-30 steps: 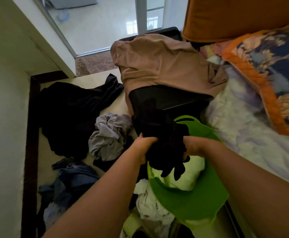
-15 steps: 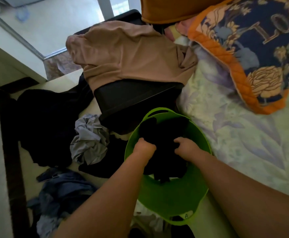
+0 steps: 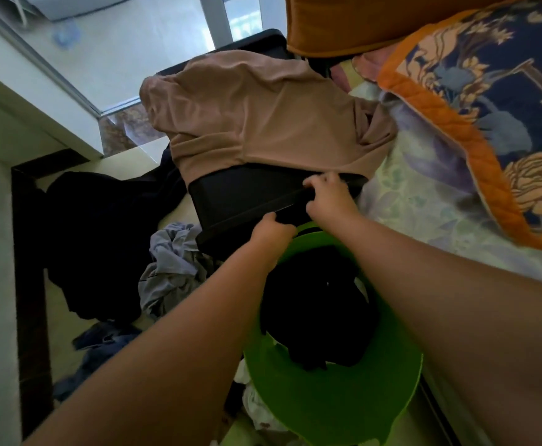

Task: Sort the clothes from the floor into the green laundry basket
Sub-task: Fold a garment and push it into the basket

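Head view: tan garment [image 3: 257, 123] over black bin [image 3: 247, 197].

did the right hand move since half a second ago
Yes. The right hand left the green basket and went up to the black box's rim; the black garment lies inside.

Left hand [image 3: 271, 231] fingertips hidden against the black bin [image 3: 247, 201]. Green laundry basket [image 3: 343, 410] cut off at bottom edge; far rim behind both forearms. Bin top covered by tan garment [image 3: 257, 120] (contents unseen).
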`<state>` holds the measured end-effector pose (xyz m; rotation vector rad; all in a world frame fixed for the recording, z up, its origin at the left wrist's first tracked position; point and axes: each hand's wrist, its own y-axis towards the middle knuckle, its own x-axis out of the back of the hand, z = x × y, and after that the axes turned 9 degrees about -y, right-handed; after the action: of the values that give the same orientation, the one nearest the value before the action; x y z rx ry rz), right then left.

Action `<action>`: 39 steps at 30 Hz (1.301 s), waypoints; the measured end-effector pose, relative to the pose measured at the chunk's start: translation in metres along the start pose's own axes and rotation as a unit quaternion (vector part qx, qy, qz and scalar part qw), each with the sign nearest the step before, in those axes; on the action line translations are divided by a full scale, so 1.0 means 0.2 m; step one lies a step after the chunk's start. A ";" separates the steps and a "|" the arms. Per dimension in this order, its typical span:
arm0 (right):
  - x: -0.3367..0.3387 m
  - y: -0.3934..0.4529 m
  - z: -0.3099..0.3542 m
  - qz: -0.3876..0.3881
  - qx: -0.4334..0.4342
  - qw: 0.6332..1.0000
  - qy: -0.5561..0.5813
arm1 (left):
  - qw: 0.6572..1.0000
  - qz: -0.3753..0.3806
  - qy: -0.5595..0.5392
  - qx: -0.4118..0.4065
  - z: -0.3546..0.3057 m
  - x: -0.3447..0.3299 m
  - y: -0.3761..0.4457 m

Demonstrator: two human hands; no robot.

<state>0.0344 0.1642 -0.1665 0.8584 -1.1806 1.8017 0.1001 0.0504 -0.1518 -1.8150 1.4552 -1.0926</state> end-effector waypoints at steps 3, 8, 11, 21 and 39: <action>0.02 0.12 0.04 -0.024 0.023 0.993 -0.113 | 1.000 -0.005 -0.025 -0.014 -0.06 0.07 0.04; 0.01 0.22 0.08 0.071 -0.043 0.979 -0.186 | 0.995 0.032 -0.083 0.034 -0.08 0.16 0.01; 0.02 0.22 0.14 0.068 -0.078 0.989 -0.105 | 0.992 0.029 -0.118 0.036 -0.07 0.20 -0.03; 0.07 -0.21 0.41 0.300 0.108 0.884 0.343 | 0.912 -0.069 -0.402 0.028 -0.01 0.45 0.00; -0.10 -0.26 0.92 0.178 -0.102 0.883 0.423 | 0.920 0.005 -0.308 -0.242 0.37 1.07 -0.35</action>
<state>0.1097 -0.0006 -0.1007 -0.3094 -0.9249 1.9598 0.2159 -0.1440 -0.0797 -2.2017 1.3917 -0.0908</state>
